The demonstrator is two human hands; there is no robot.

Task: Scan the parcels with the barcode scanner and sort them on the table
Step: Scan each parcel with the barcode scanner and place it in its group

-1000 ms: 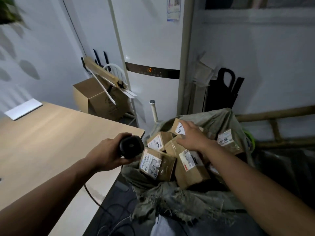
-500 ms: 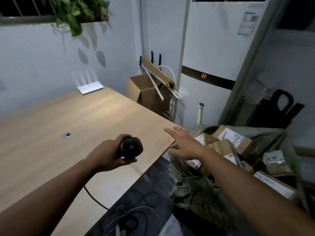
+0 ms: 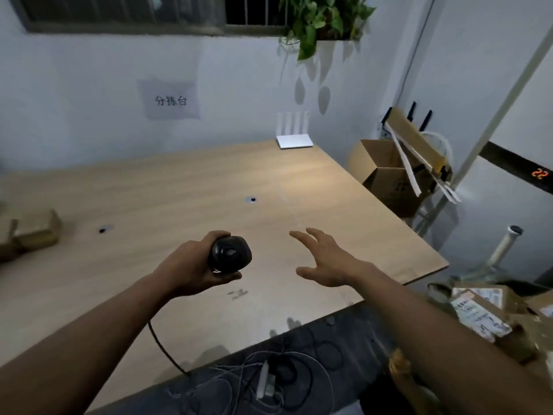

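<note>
Swinging left since the frame half a second ago, the view has pushed the parcels point(image 3: 478, 317) from centre-right down into the lower right corner, and the table point(image 3: 179, 187) now fills the middle of the frame. My right hand point(image 3: 324, 260), which a second ago lay on a parcel in the sack, hangs over the bare tabletop right of centre, palm down, fingers spread and holding nothing. My left hand point(image 3: 191, 268) sits at the same spot in the frame as before, fingers wrapped tight around the scanner point(image 3: 229, 254), whose dark head points toward the camera; its cable point(image 3: 163, 345) trails down over the near table edge.

New in view are a paper sign point(image 3: 171, 100) on the wall at upper centre, a window along the top, and boxes point(image 3: 33, 232) on the table at the left edge, too blurred to tell whether they carry labels. The router point(image 3: 294, 136) at the table's far end now sits at upper centre. The plant point(image 3: 320, 22) has moved to top centre-right.

The open carton point(image 3: 389, 175) beyond the table's right side shows a dark interior; I cannot tell what is in it. The labelled parcels lie heaped together at lower right, the sack barely visible there.
</note>
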